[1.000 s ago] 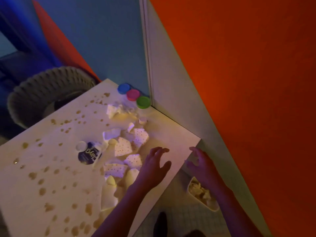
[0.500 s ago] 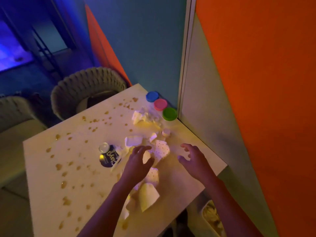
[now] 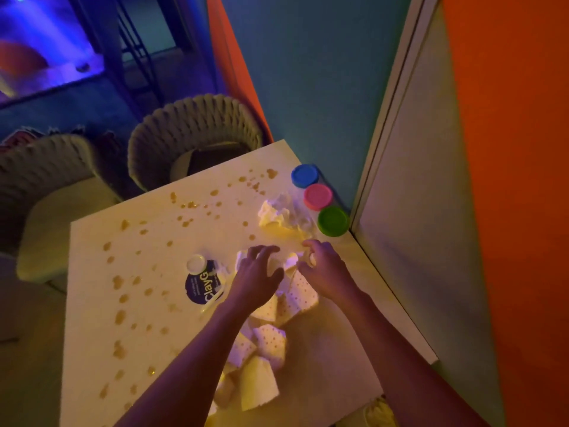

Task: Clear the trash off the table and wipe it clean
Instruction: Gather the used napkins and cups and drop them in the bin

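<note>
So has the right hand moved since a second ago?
Yes. The right hand has come from off the table's near edge in over the table, toward the green-lidded tub.

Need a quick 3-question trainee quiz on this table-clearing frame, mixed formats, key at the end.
1. True or false: the three round tubs stand in a row by the wall at the table's far corner.
2. Multiple choice: the left hand and right hand are over A) the brown spills B) the dotted paper scraps C) the wicker chair.
3. Fill in: the lid of the tub nearest the hands is ____.

Key: 1 true; 2 B; 3 green.
</note>
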Demonstrator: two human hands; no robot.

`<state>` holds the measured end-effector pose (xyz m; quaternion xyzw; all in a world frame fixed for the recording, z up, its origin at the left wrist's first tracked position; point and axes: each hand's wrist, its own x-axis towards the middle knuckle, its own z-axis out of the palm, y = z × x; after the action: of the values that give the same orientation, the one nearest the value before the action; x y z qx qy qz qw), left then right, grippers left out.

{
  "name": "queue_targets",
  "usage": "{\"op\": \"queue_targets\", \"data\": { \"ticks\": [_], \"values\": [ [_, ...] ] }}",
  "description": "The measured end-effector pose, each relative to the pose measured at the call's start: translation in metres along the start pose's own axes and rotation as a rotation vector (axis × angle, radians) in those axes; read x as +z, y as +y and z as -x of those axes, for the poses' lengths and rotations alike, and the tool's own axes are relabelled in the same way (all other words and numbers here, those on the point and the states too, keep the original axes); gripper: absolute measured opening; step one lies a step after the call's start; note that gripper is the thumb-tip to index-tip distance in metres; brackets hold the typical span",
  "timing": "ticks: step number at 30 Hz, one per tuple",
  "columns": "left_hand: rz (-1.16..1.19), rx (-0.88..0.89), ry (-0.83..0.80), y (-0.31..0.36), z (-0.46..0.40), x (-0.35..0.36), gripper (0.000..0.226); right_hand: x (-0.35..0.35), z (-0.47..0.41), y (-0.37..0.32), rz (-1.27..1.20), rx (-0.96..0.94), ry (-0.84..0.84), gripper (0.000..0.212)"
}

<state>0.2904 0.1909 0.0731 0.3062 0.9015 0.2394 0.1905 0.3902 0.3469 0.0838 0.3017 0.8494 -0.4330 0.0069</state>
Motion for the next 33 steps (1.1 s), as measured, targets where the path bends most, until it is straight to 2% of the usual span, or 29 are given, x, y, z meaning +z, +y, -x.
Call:
{"op": "queue_targets", "data": {
  "ticks": [6,14,21,24,33],
  "values": [
    [-0.060,-0.067,-0.016,-0.002,-0.064,-0.012,0.067,0.015,-0.063,-0.012,0.041,-0.003,-0.021,0.056],
    [-0.228,-0.002,-0.101,-0.023,-0.155,-0.025,0.079,0.040,-0.125,-0.016,0.112,0.028,-0.044,0.066],
    [-0.335,0.075,-0.302,-0.041,-0.205,-0.003,0.095,0.068,-0.163,-0.013,0.222,0.113,-0.079,0.069],
    [-0.332,0.066,-0.332,-0.049,-0.212,0.008,0.090,0.076,-0.172,-0.008,0.249,0.138,-0.068,0.067],
    [-0.344,0.032,-0.116,-0.076,-0.200,0.012,0.047,0.082,-0.178,0.001,0.289,0.140,0.043,0.052]
  ]
}}
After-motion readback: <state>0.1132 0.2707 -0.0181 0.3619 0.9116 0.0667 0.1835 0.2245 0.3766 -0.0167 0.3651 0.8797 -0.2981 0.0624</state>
